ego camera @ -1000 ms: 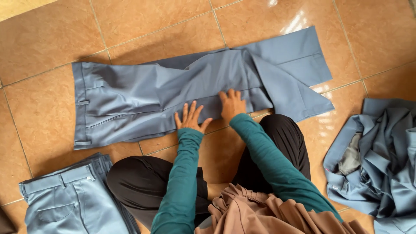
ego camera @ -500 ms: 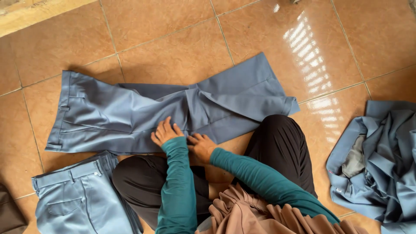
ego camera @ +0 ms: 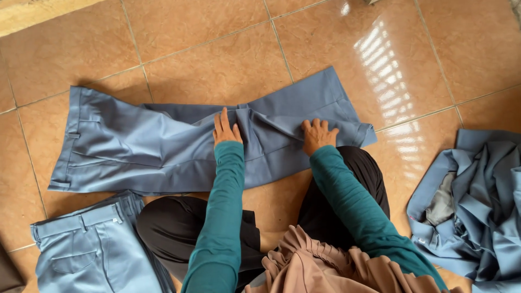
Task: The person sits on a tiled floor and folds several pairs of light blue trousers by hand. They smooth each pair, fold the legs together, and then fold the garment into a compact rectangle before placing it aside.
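Note:
A pair of grey-blue trousers [ego camera: 135, 149] lies flat on the tiled floor, waistband at the left, legs folded back over themselves at the right. My left hand [ego camera: 225, 129] presses flat on the middle of the cloth, where it is bunched into wrinkles. My right hand [ego camera: 317, 135] rests palm down on the folded leg end, fingers slightly curled on the fabric. Both arms wear teal sleeves. I sit on the floor with black-clad knees just below the trousers.
A second pair of grey-blue trousers [ego camera: 89, 247] lies folded at the lower left. A crumpled heap of the same blue garments [ego camera: 477, 211] sits at the right edge. Orange-brown floor tiles [ego camera: 206, 59] spread beyond the trousers.
The trouser legs have been folded over toward the waistband, making the garment shorter. My hands drew close together at the middle, then spread apart, the right one going out to the folded end.

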